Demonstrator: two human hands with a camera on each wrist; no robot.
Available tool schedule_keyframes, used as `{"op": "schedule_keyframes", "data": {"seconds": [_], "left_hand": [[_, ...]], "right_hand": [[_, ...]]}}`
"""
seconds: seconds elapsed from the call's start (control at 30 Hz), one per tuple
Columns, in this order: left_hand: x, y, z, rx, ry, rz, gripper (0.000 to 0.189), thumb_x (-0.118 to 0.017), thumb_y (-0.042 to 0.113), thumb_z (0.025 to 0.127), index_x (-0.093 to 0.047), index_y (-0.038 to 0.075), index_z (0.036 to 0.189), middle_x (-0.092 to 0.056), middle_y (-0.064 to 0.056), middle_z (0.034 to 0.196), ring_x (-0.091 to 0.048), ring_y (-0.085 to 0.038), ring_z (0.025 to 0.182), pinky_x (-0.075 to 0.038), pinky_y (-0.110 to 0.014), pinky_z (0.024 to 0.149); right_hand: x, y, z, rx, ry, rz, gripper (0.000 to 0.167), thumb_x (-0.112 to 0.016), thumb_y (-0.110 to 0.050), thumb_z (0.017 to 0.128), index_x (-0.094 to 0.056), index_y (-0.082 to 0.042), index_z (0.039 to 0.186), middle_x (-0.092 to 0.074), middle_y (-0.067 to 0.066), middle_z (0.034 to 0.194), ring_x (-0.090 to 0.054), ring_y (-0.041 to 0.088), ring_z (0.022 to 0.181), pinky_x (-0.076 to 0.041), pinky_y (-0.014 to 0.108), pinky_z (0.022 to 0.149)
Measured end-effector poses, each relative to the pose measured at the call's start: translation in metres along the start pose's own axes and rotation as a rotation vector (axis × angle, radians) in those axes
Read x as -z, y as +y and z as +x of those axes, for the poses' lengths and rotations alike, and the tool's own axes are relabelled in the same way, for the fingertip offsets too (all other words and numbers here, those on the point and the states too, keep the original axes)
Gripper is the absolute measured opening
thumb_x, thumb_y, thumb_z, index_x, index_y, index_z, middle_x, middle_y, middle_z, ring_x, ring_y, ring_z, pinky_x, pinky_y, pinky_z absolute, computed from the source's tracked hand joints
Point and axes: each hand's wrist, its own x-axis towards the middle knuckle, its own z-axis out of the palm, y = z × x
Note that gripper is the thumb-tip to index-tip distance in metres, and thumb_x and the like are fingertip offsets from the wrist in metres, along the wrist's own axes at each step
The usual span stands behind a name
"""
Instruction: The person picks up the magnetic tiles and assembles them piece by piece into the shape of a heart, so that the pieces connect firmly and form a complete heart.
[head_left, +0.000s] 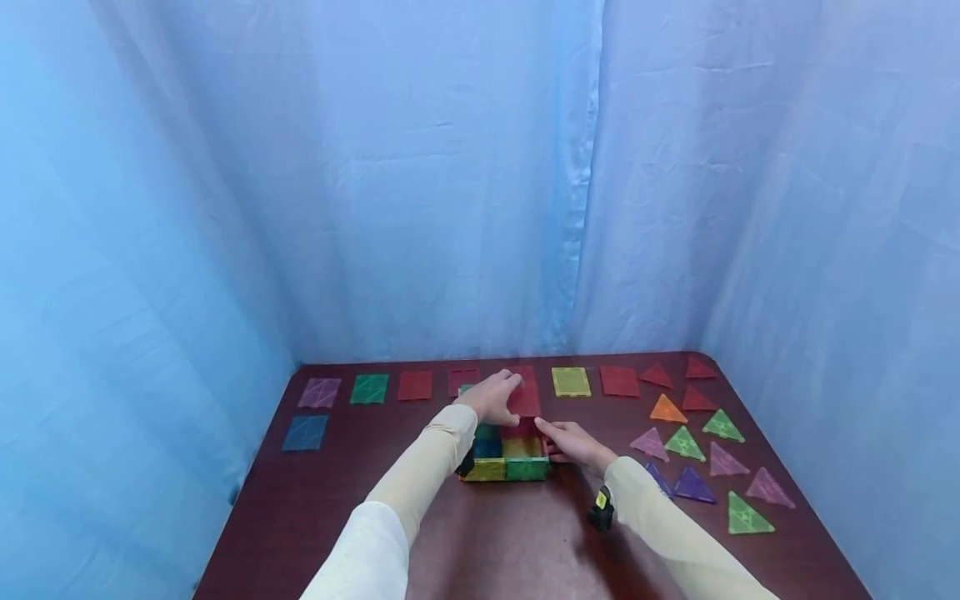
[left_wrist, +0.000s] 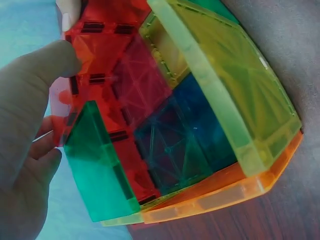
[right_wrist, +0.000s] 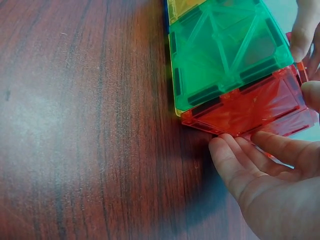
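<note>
— Cream sleeves (head_left: 431, 450) nearest, both stretched forward over a dark red-brown surface (head_left: 498, 542), with a black wrist device (head_left: 600, 515) by the right cuff.

— And beyond those?

— Low box (head_left: 517, 472) of translucent tiles, mid-surface, directly ahead. Yellow tile (head_left: 482, 472) and green tile (head_left: 528, 472) side by side along the near edge. Orange wall (left_wrist: 215, 195) at the left end, red side wall (right_wrist: 245, 107) at the right.

— Inside?

— Flat on the bottom, by the left wrist view: blue panel (left_wrist: 207, 122), teal panel (left_wrist: 167, 145) and pink panel (left_wrist: 142, 82), edge to edge.

— Right hand (head_left: 576, 443)?

— At the right end of the box. Fingers (right_wrist: 227, 157) bent against the outside of the red side wall, thumb up near the rim: gripping that wall. Hard to tell exactly where the thumb presses.

— Left hand (head_left: 491, 400)?

— Reaching over the box to its far side. Thumb on one face of a red tile (head_left: 528, 396), other fingers behind: pinching it, at the back of the box. Upright green piece (left_wrist: 97, 167) near that hand.

— Farther off?

— Triangular tiles (head_left: 684, 443) flat to the right, well apart from the box, in red, orange, green, pink and violet. Blue square (head_left: 305, 432) to the left. Square tiles (head_left: 415, 385) along the far edge, purple, green, red and yellow. Last, pale blue curtains (head_left: 450, 183), behind and on both sides.
</note>
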Motion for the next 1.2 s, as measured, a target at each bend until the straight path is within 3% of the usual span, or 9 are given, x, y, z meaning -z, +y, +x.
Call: {"op": "schedule_keyframes", "data": {"seconds": [0.13,0.3,0.67,0.97,1.2], "left_hand": [[-0.002,-0.002,-0.002,0.048,-0.036,0.019,0.071,-0.079,0.034,0.088,-0.047,0.02,0.149,-0.051,-0.005,0.146,-0.051,-0.021,0.13,-0.051,-0.038,0.105],[-0.002,-0.006,-0.004,0.102,-0.014,0.061,0.077,-0.083,0.036,0.085,-0.047,0.021,0.151,-0.053,-0.005,0.146,-0.054,-0.02,0.129,-0.052,-0.043,0.104],[-0.006,-0.011,-0.007,0.063,0.006,0.104,0.078,-0.081,0.044,0.085,-0.05,0.019,0.151,-0.05,-0.007,0.151,-0.049,-0.023,0.138,-0.047,-0.045,0.111],[-0.006,-0.008,-0.01,0.092,-0.004,0.099,0.078,-0.082,0.039,0.085,-0.047,0.025,0.153,-0.048,-0.007,0.149,-0.048,-0.023,0.135,-0.051,-0.043,0.106],[-0.01,-0.008,-0.012,0.124,0.029,0.029,0.075,-0.083,0.035,0.085,-0.05,0.025,0.152,-0.049,-0.007,0.147,-0.048,-0.023,0.133,-0.053,-0.039,0.102]], "right_hand": [[0.0,0.0,-0.001,-0.004,0.007,-0.005,0.071,-0.055,-0.06,0.098,-0.06,0.004,0.129,-0.064,0.013,0.111,-0.063,0.021,0.099,-0.059,0.04,0.092],[0.002,-0.001,0.0,0.003,0.0,0.001,0.067,-0.054,-0.06,0.099,-0.06,0.004,0.119,-0.062,0.011,0.102,-0.061,0.019,0.091,-0.059,0.039,0.089],[0.0,0.0,0.001,0.005,-0.007,0.01,0.074,-0.054,-0.059,0.099,-0.056,0.006,0.134,-0.064,0.015,0.115,-0.063,0.021,0.1,-0.058,0.042,0.094],[0.001,0.001,0.001,0.005,-0.008,0.005,0.07,-0.053,-0.06,0.099,-0.059,0.005,0.126,-0.061,0.012,0.105,-0.06,0.019,0.092,-0.058,0.041,0.092],[0.001,0.0,0.001,0.005,-0.018,-0.01,0.07,-0.052,-0.061,0.099,-0.058,0.005,0.125,-0.06,0.011,0.102,-0.059,0.019,0.092,-0.058,0.041,0.092]]}}
